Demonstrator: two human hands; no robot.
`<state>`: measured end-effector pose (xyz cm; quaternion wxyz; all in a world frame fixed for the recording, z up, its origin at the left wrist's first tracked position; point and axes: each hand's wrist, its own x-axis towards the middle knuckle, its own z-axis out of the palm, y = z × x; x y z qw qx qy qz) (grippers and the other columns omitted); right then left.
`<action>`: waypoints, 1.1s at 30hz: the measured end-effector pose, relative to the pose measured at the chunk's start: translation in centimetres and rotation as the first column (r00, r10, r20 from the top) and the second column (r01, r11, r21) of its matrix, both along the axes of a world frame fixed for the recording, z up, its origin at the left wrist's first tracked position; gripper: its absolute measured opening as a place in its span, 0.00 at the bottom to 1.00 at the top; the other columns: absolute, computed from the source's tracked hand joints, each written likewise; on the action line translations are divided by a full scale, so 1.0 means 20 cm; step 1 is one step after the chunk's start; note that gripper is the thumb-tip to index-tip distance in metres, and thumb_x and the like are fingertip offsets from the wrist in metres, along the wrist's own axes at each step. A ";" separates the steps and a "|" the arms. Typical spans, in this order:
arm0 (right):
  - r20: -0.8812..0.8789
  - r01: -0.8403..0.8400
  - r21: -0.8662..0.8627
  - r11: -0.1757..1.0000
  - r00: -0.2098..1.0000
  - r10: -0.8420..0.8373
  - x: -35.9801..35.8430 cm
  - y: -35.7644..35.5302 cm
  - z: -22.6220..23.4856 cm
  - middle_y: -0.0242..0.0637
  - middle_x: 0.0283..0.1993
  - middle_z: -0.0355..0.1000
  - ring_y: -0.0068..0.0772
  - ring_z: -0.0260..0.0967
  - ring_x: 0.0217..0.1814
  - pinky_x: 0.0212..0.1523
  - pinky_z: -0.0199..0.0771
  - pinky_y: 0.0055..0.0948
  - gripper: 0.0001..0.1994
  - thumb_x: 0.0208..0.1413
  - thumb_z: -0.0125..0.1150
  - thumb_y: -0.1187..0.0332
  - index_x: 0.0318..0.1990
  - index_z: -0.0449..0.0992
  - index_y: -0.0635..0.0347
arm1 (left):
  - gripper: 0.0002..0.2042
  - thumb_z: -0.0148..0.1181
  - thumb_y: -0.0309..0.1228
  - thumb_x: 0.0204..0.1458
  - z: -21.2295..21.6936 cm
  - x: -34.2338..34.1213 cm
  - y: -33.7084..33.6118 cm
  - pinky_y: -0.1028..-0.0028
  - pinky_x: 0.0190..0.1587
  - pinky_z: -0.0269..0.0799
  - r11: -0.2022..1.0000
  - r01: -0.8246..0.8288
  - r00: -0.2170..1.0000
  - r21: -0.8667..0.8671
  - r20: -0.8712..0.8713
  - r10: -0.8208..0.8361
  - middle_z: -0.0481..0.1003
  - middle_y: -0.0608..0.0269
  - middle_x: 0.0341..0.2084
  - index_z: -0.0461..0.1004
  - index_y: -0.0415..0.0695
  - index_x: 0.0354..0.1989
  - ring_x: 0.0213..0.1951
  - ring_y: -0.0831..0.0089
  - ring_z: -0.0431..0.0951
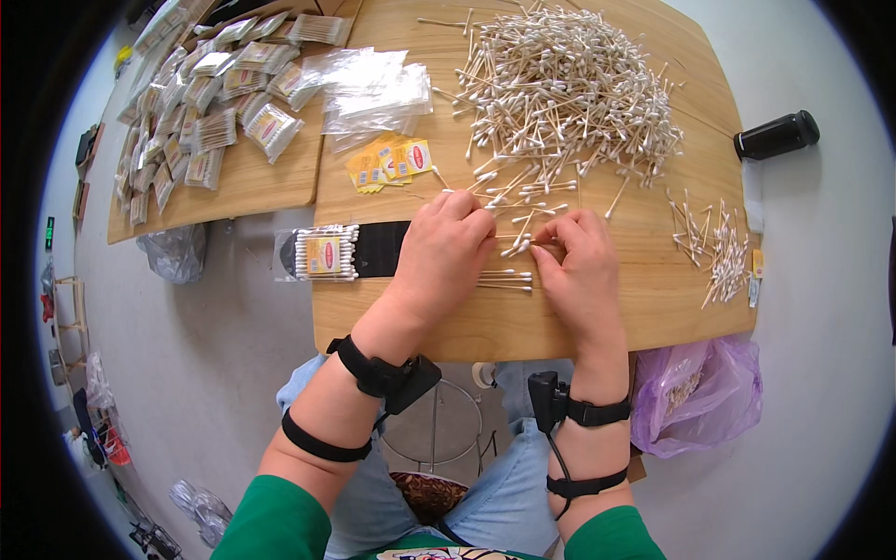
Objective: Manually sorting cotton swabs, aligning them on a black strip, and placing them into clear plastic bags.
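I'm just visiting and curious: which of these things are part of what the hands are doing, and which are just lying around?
In use:
left hand and right hand, gathering cotton swabs
big swab pile
empty clear bags
yellow labels
filled packets

Lying about:
black cylinder
purple plastic bag
grey bag

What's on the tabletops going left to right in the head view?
Packed swab bags → empty clear bags → yellow labels → left hand → right hand → small swab pile → black cylinder.
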<state>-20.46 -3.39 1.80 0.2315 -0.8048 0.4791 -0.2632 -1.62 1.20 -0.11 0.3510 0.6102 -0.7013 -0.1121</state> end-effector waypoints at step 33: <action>0.056 0.084 0.194 0.977 0.994 -0.096 -0.15 -0.04 0.03 0.41 0.36 0.70 0.42 0.71 0.39 0.39 0.72 0.36 0.04 0.54 0.64 0.74 0.33 0.75 0.62 | 0.05 0.66 0.25 0.48 0.03 0.07 0.02 0.63 0.46 0.71 0.998 -0.023 0.999 0.063 0.032 0.021 0.72 0.59 0.34 0.75 0.41 0.31 0.42 0.57 0.74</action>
